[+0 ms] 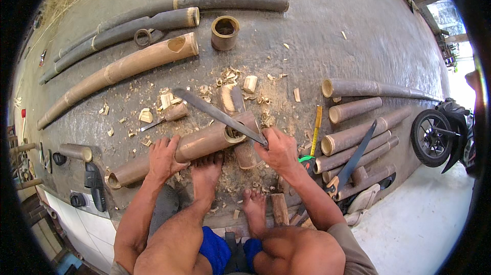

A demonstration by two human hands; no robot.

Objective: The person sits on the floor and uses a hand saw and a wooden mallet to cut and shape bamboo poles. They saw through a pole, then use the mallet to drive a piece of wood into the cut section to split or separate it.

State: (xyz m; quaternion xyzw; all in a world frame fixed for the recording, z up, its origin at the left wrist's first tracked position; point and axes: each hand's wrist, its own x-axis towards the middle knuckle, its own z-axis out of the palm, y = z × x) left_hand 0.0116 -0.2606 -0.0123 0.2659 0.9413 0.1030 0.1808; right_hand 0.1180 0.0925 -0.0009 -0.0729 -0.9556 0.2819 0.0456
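- Left hand (164,158) lies palm down on a bamboo section (184,148), fingers spread and curled over its top, pressing it down on the concrete floor (327,34).
- Bamboo section runs from lower left up to the right; its open cut end (234,133) sits just left of the right hand.
- Right hand (279,149) has its fingers wrapped tight around the handle of a long machete (217,114).
- Machete blade runs up and left from the fist, its edge crossing the open end of the bamboo section; looks to be touching the rim, exact contact hard to tell.
- A bare foot (207,171) is braced against the bamboo section between the two hands; the other foot (254,208) rests on the floor below the right hand.
- Wood chips (230,78) and shavings are scattered on the floor above the bamboo section.
- Short bamboo ring (225,32) stands upright well above the chips.
- Three long bamboo poles (128,65) lie at upper left, well apart from the hands.
- Stack of cut bamboo pieces (358,132) lies at right, with a hand saw (353,162) leaning over them.
- Yellow folding ruler (317,129) lies between the right hand and the stack.
- Motorbike wheel (432,138) shows at far right.
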